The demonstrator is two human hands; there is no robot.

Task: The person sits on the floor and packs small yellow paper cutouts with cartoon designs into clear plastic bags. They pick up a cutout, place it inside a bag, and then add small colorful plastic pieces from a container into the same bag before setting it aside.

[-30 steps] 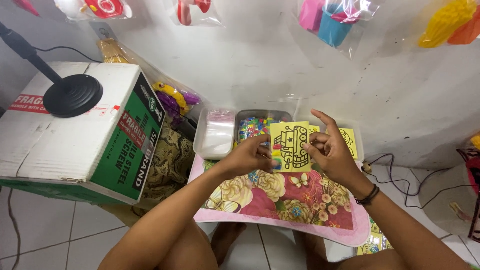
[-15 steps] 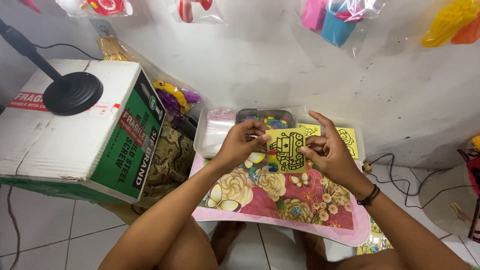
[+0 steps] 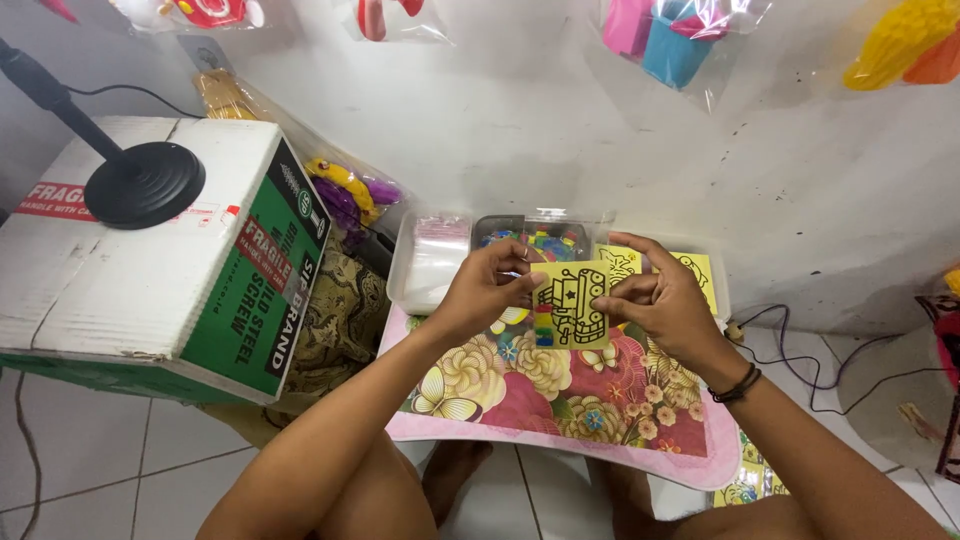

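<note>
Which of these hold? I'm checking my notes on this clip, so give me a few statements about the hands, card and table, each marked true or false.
1. Both the left hand and right hand hold the small yellow card with a black line drawing. True.
2. The card lies flat on the floral pink lap table. False: it is held above it.
3. A black round stand base sits on the white and green cardboard box. True.
4. The right wrist is bare. False: it wears a black wristband.

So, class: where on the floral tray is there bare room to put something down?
The floral tray is bare along its near edge and left corner, below both hands. The far side is crowded: left hand and right hand hold the yellow card, with clear boxes behind.
</note>
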